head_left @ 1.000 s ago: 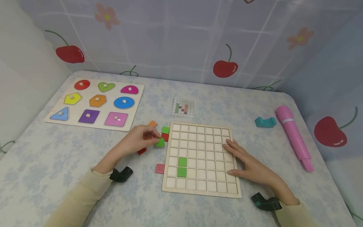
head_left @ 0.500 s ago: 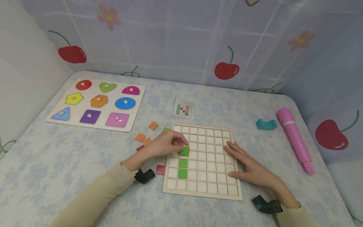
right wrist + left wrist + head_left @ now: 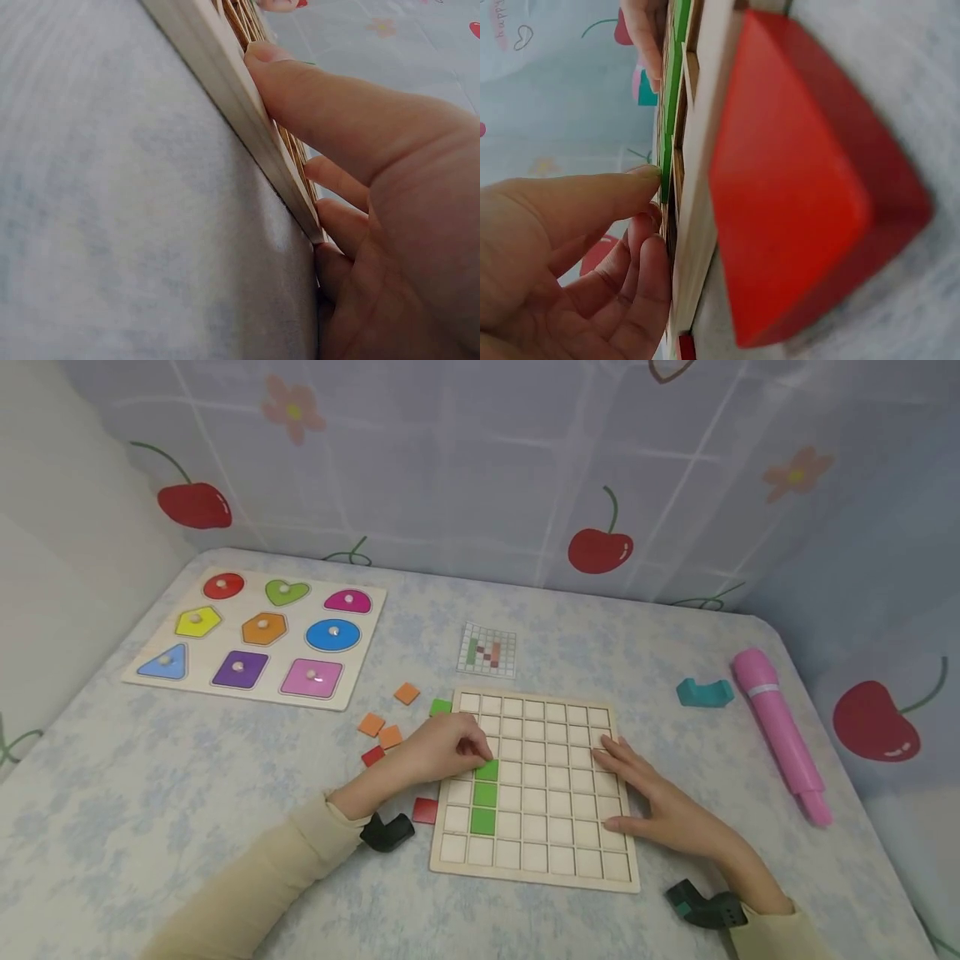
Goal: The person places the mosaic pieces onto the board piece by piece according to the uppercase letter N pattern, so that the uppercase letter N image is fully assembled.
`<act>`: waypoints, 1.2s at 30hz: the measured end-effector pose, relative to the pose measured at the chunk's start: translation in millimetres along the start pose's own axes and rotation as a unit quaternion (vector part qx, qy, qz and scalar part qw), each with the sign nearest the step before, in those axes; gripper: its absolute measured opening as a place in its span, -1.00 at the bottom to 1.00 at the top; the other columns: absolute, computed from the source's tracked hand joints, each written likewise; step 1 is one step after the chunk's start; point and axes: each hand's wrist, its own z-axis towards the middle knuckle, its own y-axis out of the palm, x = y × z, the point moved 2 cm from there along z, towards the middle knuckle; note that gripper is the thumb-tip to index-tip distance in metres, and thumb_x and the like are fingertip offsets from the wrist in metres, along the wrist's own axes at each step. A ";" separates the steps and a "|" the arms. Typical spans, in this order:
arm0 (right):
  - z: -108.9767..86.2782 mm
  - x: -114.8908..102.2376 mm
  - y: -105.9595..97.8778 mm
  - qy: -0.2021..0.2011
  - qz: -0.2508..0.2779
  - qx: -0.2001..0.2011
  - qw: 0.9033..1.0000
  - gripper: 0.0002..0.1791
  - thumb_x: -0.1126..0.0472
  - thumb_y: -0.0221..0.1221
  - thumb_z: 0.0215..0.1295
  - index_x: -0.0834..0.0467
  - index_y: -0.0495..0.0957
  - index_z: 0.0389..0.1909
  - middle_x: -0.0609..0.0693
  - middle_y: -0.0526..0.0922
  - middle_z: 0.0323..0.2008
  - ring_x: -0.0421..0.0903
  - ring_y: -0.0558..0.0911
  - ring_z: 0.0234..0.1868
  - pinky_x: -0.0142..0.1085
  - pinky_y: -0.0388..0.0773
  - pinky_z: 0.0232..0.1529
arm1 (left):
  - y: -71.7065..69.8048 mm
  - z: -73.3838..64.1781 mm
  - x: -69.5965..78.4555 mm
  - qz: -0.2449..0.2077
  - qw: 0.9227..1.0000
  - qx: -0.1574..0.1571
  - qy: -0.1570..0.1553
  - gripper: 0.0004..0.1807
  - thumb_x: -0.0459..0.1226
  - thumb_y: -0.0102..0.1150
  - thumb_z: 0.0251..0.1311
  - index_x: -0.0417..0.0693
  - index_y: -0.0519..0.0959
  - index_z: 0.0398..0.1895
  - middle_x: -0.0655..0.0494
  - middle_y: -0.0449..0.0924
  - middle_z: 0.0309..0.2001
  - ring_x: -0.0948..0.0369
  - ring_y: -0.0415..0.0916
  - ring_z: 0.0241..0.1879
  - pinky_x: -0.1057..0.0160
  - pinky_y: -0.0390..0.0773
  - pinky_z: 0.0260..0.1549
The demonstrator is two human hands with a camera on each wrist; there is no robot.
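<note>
My left hand pinches a green square tile with thumb and fingertips at a cell on the left side of the wooden grid board. Two more green tiles lie in the cells just below, in the same column. In the left wrist view, my thumb meets the green tile low at the board's surface. My right hand rests on the board's right edge, fingers spread and relaxed. The right wrist view shows its thumb on the wooden rim.
Left of the board lie a pinkish-red tile, a red tile, several orange tiles and a green tile. Behind stands a small pattern card. A shape puzzle, teal block and pink microphone lie farther out.
My left hand has carried the green tile from the pile beside the board rightward onto the grid, then lowered it above the other two green tiles. The right hand stays put.
</note>
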 end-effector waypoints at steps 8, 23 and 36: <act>-3.4 1.2 0.5 0.003 0.002 0.001 1.000 -0.09 0.12 0.34 0.10 0.12 0.07 0.43 0.11 -0.12 0.44 0.19 -0.24 0.40 0.34 -0.07 0.11 | -6.6 1.5 -2.3 -0.049 0.999 -0.011 0.011 -0.90 -0.42 0.23 0.11 -0.15 0.66 -0.30 0.22 0.51 -0.44 0.29 0.43 -0.44 0.32 0.48 -0.39; -0.4 -2.1 0.6 -0.009 0.003 0.000 1.000 -0.10 0.13 0.32 0.12 0.13 0.07 0.43 0.14 -0.12 0.44 0.20 -0.24 0.40 0.37 -0.07 0.09 | -93.0 -66.1 -50.1 -0.063 0.984 0.104 -0.130 -0.68 -0.33 0.23 0.17 -0.22 0.56 0.00 0.04 0.55 -0.26 0.10 0.47 -0.23 0.20 0.51 -0.21; -0.3 -0.3 1.1 -0.013 0.002 0.004 1.000 -0.09 0.14 0.34 0.09 0.12 0.08 0.43 0.13 -0.11 0.44 0.19 -0.24 0.40 0.33 -0.07 0.11 | -83.3 -52.0 -63.5 -0.104 0.981 0.074 -0.144 -0.64 -0.31 0.22 0.19 -0.19 0.54 0.06 -0.01 0.57 -0.06 0.09 0.49 -0.08 0.16 0.51 -0.14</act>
